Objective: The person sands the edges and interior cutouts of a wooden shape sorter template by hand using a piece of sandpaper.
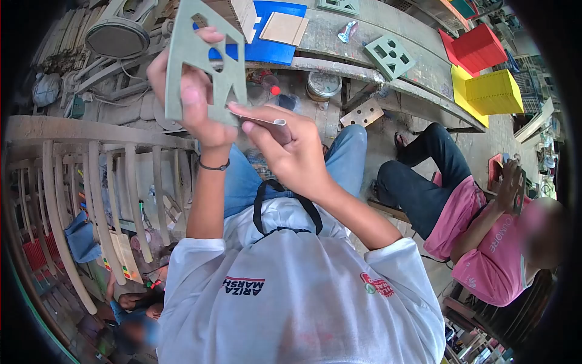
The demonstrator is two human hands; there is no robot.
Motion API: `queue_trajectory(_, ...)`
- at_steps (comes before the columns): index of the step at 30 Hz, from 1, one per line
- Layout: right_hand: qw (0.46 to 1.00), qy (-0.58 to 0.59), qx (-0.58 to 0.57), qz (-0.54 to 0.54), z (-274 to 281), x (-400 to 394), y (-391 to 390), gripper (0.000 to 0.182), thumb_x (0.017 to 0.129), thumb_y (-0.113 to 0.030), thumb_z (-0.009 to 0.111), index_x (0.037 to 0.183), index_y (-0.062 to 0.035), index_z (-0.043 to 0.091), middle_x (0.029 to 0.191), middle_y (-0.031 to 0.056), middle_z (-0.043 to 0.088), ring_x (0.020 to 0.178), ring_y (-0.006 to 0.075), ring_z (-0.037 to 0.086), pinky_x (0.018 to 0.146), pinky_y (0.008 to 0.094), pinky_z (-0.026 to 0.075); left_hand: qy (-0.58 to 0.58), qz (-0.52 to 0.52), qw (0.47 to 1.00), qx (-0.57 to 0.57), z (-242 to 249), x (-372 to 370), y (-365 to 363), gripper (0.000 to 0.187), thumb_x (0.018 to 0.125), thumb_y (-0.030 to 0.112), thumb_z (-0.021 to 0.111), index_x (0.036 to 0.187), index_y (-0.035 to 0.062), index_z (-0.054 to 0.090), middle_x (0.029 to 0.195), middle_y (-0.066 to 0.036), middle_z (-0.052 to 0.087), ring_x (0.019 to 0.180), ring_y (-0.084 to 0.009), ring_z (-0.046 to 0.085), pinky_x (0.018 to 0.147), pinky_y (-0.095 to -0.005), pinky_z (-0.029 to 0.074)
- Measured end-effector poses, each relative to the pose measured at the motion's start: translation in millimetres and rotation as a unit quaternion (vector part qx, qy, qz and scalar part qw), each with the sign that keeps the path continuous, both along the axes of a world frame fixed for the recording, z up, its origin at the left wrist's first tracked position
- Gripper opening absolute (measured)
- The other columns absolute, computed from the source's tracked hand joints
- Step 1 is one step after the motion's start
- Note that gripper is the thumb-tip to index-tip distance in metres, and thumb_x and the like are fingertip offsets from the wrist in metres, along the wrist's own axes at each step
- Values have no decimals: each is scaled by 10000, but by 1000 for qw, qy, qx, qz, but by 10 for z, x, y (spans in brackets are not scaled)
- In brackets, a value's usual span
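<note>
My left hand [197,100] is closed around a pale green flat panel [183,45] with several shaped cutouts, held up at an angle. One fingertip shows through a cutout near the top. In my right hand [294,145] a folded piece of brown sandpaper [278,130] is pinched between thumb and fingers. The sandpaper's far end and my right fingertips meet the panel's lower right edge. A similar green panel piece [390,56] with cutouts lies on the bench ahead.
The long wooden bench [424,91] bears a blue board [276,12], a red piece [479,50] and a yellow piece [494,94]. Below it stands a lidded bucket [324,85]. Wooden slatted rails [97,182] run along the left. A person in pink [485,242] sits at right; another person [133,327] is lower left.
</note>
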State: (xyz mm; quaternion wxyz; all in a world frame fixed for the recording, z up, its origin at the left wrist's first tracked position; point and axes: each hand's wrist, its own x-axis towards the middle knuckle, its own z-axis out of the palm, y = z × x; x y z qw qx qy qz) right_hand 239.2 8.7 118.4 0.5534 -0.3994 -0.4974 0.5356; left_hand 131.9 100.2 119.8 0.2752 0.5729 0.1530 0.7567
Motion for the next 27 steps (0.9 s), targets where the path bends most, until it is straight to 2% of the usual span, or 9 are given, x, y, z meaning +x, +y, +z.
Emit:
queue_trajectory(5, 992, -97, 81, -15, 148, 77, -28, 277, 853, 67, 584, 1101, 9, 694, 875, 126, 680, 630, 120, 551, 569, 259, 437, -7, -24, 1000, -8, -17, 56, -47, 589, 921, 444, 510, 1225, -28, 332, 1163, -264, 573, 1086, -283, 555, 953, -410, 455)
queue_trajectory(9, 993, -59, 94, -42, 42, 63, 0, 261, 844, 60, 584, 1079, 22, 691, 831, 142, 663, 578, 148, 525, 545, 276, 426, 17, 16, 1000, 4, 49, 62, -92, 657, 907, 506, 490, 1223, -36, 298, 1177, -279, 559, 1106, -300, 546, 976, -437, 434)
queue_trajectory(13, 993, -96, 72, -17, 125, 97, -26, 217, 875, -5, 593, 1073, 20, 680, 761, 98, 653, 581, 126, 527, 543, 285, 436, 83, 75, 993, 33, 13, 44, -88, 646, 904, 526, 455, 1232, -14, 317, 1181, -313, 546, 1130, -366, 525, 990, -500, 415)
queue_trajectory(18, 976, 87, -171, 105, 380, 248, 42, 170, 898, -60, 584, 1028, 24, 652, 739, 38, 625, 596, 100, 528, 546, 273, 432, 147, 111, 979, 84, 73, 30, -115, 651, 920, 560, 420, 1266, 16, 333, 1176, -336, 539, 1147, -422, 509, 1010, -562, 393)
queue_trajectory(21, 980, 36, -152, 121, 416, 285, 69, 133, 932, -105, 601, 996, 0, 653, 679, -2, 566, 575, 47, 484, 501, 192, 354, 185, 123, 969, 112, 108, 5, -99, 692, 918, 602, 415, 1282, 20, 327, 1177, -332, 539, 1145, -424, 510, 1020, -568, 383)
queue_trajectory(22, 995, -64, -2, 76, 291, 227, 57, 138, 927, -107, 607, 990, 9, 649, 673, 4, 572, 548, 48, 476, 466, 206, 341, 197, 106, 967, 126, 115, -23, -88, 688, 921, 598, 417, 1282, 20, 327, 1178, -334, 537, 1152, -423, 506, 1021, -570, 380)
queue_trajectory(25, 989, -101, 8, 111, 367, 301, 90, 119, 893, -104, 612, 895, 1, 667, 709, 39, 622, 583, 86, 546, 534, 261, 445, 196, 76, 973, 94, 187, -20, -202, 698, 921, 592, 435, 1287, 8, 323, 1179, -342, 530, 1167, -421, 498, 1021, -581, 372)
queue_trajectory(26, 977, -14, -115, 178, 497, 371, 146, 122, 890, -96, 618, 888, 25, 639, 700, 70, 616, 517, 92, 507, 454, 261, 402, 193, 70, 976, 78, 217, -11, -243, 709, 920, 592, 439, 1289, -1, 320, 1179, -346, 528, 1169, -420, 496, 1017, -582, 373)
queue_trajectory(27, 978, -14, -114, 177, 487, 412, 183, 122, 890, -96, 618, 888, 25, 639, 700, 70, 616, 517, 92, 507, 454, 261, 402, 189, 66, 978, 63, 233, -3, -255, 721, 919, 593, 443, 1292, -11, 317, 1179, -350, 525, 1171, -420, 495, 1013, -582, 375)
